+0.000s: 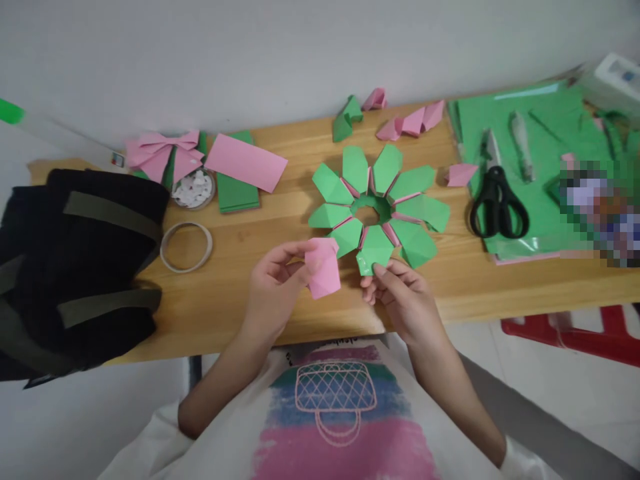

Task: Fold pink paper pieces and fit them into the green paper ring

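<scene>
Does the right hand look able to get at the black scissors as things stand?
Likely yes, if the right hand first lets go of the green petal it pinches: mostly bare tabletop separates it from the black scissors, whose handles lie uncovered.

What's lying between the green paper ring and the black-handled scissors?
In the head view, a small folded pink paper piece lies there.

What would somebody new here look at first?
Probably the big green paper flower in the middle of the wooden table, with pink showing between its petals. At its near side, the left hand holds a folded pink paper and the right hand pinches a petal's tip. Off to the right, black-handled scissors stand out against green paper.
</scene>
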A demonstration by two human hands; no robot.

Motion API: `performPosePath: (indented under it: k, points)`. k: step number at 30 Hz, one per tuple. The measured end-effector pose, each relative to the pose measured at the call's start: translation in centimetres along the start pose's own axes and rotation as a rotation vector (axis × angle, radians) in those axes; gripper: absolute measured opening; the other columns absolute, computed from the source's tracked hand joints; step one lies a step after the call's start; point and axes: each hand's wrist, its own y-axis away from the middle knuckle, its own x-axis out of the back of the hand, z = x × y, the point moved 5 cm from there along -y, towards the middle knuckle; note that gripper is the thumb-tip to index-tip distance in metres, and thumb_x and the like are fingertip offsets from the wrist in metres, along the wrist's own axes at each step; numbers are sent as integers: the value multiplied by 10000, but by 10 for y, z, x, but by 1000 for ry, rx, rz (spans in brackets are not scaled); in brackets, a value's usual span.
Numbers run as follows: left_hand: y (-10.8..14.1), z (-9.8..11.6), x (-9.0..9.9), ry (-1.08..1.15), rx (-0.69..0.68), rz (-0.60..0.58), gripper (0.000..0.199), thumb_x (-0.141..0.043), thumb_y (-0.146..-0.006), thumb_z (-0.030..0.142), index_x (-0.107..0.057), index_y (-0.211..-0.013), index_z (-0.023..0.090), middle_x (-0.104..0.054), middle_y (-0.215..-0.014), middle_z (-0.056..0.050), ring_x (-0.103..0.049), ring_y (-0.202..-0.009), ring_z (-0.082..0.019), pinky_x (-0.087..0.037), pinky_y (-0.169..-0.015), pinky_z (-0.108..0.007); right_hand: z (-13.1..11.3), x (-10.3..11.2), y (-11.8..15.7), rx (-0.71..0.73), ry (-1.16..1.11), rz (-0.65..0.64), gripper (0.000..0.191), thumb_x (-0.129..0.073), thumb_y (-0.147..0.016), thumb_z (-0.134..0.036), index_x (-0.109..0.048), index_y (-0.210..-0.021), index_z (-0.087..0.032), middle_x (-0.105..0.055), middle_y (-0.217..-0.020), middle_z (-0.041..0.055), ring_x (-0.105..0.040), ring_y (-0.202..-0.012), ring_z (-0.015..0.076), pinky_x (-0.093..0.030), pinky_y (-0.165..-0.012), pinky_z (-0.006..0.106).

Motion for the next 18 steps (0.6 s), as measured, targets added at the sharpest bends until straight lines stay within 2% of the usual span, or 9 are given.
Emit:
performPosePath:
  k: [6, 10, 14, 18]
  points:
    - [-3, -6, -9, -35, -132, 34, 197, -790, -680, 316, -665, -777, 200, -711, -804, -9, -661, -714, -127, -531, -611, -236, 2, -10, -2, -27, -75, -34, 310, -745, -687, -444, -563, -647, -197, -670, -603, -8, -552, -442, 90, -436, -433, 218]
    - [-7, -12, -10, -70, -134, 19, 124, -761, -702, 275, -673, -749, 201, -683, -775, 1, -624, -702, -117, -514, -613, -235, 5, -13, -3, 20, -68, 0, 322, -730, -721, -474, -599, -640, -192, -661, -587, -3, -553, -454, 91, -441, -449, 218]
    - [-7, -12, -12, -96, -140, 3, 84, -746, -709, 243, -689, -750, 198, -662, -789, -5, -626, -739, -118, -519, -636, -227, 6, -12, -4, 56, -72, 50, 282, -749, -721, -429, -634, -632, -188, -658, -575, -3, -558, -475, 91, -438, -473, 215]
    - [-4, -13, -15, -118, -131, -12, 52, -729, -723, 218, -699, -761, 199, -655, -810, -9, -626, -734, -112, -518, -624, -219, 6, -11, -4, 34, -88, 58, 266, -759, -697, -424, -645, -624, -194, -637, -540, -14, -547, -471, 92, -430, -472, 219]
